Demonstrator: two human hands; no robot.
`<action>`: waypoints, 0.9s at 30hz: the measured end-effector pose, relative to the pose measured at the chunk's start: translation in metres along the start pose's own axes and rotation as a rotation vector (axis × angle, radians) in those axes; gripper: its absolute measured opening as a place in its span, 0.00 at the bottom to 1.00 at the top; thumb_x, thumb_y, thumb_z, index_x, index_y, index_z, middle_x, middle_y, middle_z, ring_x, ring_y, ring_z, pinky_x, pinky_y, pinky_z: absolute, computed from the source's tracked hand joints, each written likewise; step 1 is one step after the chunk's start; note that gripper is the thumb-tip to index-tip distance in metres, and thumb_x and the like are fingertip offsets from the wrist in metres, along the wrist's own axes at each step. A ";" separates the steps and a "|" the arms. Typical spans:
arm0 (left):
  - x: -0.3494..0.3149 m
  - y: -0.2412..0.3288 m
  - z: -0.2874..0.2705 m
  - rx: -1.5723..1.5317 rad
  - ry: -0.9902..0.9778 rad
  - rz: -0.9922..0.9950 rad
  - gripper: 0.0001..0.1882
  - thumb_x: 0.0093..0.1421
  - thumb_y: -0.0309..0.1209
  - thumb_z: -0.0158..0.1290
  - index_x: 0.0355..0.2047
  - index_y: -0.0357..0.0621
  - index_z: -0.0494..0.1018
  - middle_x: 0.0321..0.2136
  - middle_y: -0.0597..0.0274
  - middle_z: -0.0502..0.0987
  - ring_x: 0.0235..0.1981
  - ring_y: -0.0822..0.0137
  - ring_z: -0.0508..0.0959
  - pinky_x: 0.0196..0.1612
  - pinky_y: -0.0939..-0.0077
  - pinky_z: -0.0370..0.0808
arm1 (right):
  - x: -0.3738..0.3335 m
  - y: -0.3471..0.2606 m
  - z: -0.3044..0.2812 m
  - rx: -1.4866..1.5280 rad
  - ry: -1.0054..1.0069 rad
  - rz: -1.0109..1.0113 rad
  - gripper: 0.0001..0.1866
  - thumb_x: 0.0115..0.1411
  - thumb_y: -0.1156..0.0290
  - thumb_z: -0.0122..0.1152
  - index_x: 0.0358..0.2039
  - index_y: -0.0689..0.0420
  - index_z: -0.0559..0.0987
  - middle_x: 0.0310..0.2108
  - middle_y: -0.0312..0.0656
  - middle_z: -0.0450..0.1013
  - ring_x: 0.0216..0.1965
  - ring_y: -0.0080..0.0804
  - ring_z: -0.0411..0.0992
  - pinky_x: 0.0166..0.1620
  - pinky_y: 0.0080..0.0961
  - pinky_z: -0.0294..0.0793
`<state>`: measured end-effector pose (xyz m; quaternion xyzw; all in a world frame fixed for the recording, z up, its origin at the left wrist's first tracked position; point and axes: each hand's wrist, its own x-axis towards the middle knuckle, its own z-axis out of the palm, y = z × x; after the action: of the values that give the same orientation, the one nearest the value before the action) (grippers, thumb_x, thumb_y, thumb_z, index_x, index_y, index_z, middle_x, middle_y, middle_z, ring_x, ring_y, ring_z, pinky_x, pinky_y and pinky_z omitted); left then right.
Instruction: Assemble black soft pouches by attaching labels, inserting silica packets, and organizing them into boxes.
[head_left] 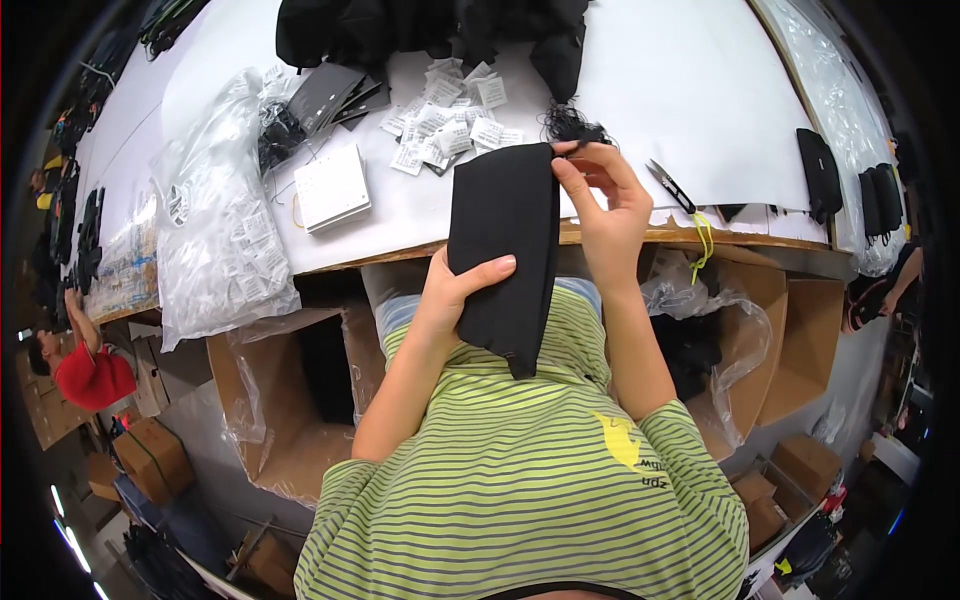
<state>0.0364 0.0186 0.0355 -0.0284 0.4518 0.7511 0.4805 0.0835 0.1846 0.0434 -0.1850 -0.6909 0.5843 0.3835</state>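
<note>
A flat black fabric pouch (pixel 502 225) is held up in front of my chest, near the table's front edge. My left hand (pixel 447 295) grips its left side, the thumb lying across the front and the other fingers hidden behind. With thumb and forefinger, my right hand (pixel 612 205) pinches the pouch's upper right corner; anything small between those fingertips cannot be made out. Just beyond that corner lies a tangle of thin black strings (pixel 572 123). A loose pile of white printed tags (pixel 440 118) spreads over the table behind the pouch.
Left on the white table (pixel 690 95) are a stack of white cards (pixel 332 190), dark cards (pixel 330 98) and a clear plastic bag (pixel 222 215). Thread snips (pixel 672 187) with a yellow cord lie right. Black fabric (pixel 430 28) is heaped behind. Open cartons (pixel 285 400) stand below; another person (pixel 92 375) works far left.
</note>
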 end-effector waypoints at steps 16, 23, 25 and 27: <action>0.022 0.009 -0.011 -0.236 0.034 0.066 0.18 0.55 0.30 0.54 0.45 0.34 0.70 0.35 0.58 0.77 0.32 0.69 0.79 0.36 0.77 0.77 | -0.030 -0.037 -0.001 -0.196 -0.327 -0.087 0.06 0.46 0.79 0.66 0.27 0.60 0.80 0.26 0.36 0.69 0.24 0.22 0.69 0.26 0.17 0.68; 0.020 0.036 -0.026 -0.303 -0.008 0.135 0.13 0.57 0.29 0.53 0.41 0.35 0.72 0.31 0.58 0.79 0.29 0.67 0.80 0.34 0.75 0.79 | -0.048 -0.055 -0.006 -0.163 -0.590 0.059 0.04 0.47 0.76 0.66 0.26 0.59 0.80 0.32 0.37 0.70 0.35 0.26 0.69 0.35 0.19 0.68; 0.034 0.023 -0.043 -0.290 0.046 0.195 0.18 0.57 0.29 0.53 0.47 0.35 0.69 0.37 0.56 0.77 0.34 0.65 0.79 0.36 0.73 0.79 | -0.030 -0.047 -0.004 -0.028 -0.701 0.162 0.08 0.47 0.74 0.66 0.30 0.59 0.79 0.40 0.43 0.70 0.46 0.35 0.67 0.48 0.26 0.68; 0.031 0.021 -0.058 -0.331 0.100 0.187 0.19 0.57 0.30 0.54 0.47 0.35 0.68 0.37 0.55 0.77 0.35 0.64 0.79 0.37 0.71 0.79 | 0.005 -0.036 0.002 -0.369 -0.496 -0.197 0.18 0.46 0.65 0.69 0.37 0.57 0.77 0.44 0.47 0.67 0.50 0.44 0.65 0.54 0.35 0.61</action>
<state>-0.0186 -0.0032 0.0005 -0.1022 0.3461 0.8543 0.3742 0.0862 0.1780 0.0790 -0.0359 -0.8720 0.4367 0.2182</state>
